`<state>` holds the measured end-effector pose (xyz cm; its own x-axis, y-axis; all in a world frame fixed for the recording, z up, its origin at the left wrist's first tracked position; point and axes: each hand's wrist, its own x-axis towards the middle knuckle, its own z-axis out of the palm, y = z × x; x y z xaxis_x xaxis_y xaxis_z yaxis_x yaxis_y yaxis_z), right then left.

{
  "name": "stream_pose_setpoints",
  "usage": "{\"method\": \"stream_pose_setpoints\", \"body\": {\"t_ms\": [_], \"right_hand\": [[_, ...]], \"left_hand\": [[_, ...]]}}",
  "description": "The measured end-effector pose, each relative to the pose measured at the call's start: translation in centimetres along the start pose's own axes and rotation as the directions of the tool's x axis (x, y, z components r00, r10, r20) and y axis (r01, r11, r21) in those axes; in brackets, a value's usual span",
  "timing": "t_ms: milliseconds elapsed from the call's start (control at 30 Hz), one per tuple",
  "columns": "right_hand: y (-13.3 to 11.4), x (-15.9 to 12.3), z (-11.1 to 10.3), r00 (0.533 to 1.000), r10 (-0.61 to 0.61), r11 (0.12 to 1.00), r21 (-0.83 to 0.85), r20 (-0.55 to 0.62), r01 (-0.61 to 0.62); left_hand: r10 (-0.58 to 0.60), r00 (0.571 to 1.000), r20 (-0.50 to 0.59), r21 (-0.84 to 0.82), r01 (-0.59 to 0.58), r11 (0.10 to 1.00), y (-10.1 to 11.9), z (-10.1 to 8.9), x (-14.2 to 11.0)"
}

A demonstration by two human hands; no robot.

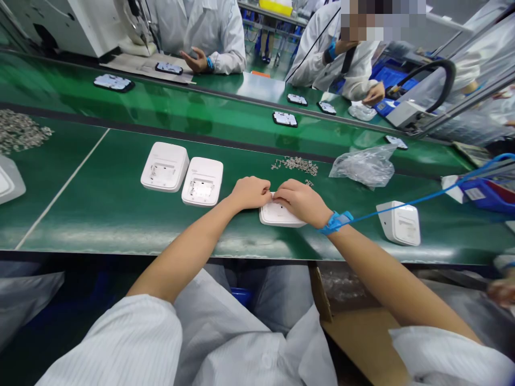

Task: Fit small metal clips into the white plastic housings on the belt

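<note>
Item, one white housing (279, 219), lying on the green work surface (100, 214) in front of me, under both my hands; work on it I judge open, though my fingers hide much of its face, so I cannot tell how much is fitted. Item, my left hand (250, 193), fingers curled well in, at the housing's upper left edge. Item, my right hand (301, 201), fingers bent and drawn together, resting across its upper right; blue strap (337, 221) at the wrist. The two hands are close together, fingertips nearly meeting; whether a small part is pinched there I cannot tell. Item, two white housings (164, 166) (202, 181), side by side to my left, bright metal showing in their recesses; these I judge further along. Item, one white housing (405, 224), tilted, well to my right, its recess plainer, its state uncertain. Item, loose small metal pieces (300, 165), a heap just beyond my hands, unplaced, with a few stragglers nearer. Item, one clear plastic bag (364, 166), crumpled, right of the heap. Item, a larger metal heap (20, 131), far left. Item, two co-workers (193, 37) (322, 48) in pale coats, across the line.
</note>
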<state>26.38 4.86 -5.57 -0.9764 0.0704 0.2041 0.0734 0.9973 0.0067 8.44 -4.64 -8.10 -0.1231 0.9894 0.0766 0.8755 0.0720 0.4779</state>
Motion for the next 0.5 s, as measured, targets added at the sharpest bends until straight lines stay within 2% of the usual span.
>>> {"method": "stream_pose_setpoints", "body": {"t_ms": [167,267,367,500], "right_hand": [[0.38,0.22,0.17,0.992,0.127,0.977,0.175,-0.025,-0.121],[0.5,0.42,-0.23,0.992,0.127,0.954,0.274,-0.012,-0.119],[0.3,0.31,-0.55,0.993,0.112,0.957,0.272,-0.022,-0.102],[-0.37,-0.22,-0.22,0.978,0.192,0.952,0.256,-0.078,-0.167]], "left_hand": [[-0.017,1.0,0.024,-0.014,0.018,1.0,0.24,-0.15,-0.16],[-0.001,1.0,0.03,-0.014,0.001,1.0,0.27,-0.24,-0.38],[0.037,0.999,0.022,0.004,-0.037,0.999,0.23,-0.21,-0.51],[0.021,1.0,0.014,0.01,-0.021,1.0,0.3,-0.15,-0.5]]}}
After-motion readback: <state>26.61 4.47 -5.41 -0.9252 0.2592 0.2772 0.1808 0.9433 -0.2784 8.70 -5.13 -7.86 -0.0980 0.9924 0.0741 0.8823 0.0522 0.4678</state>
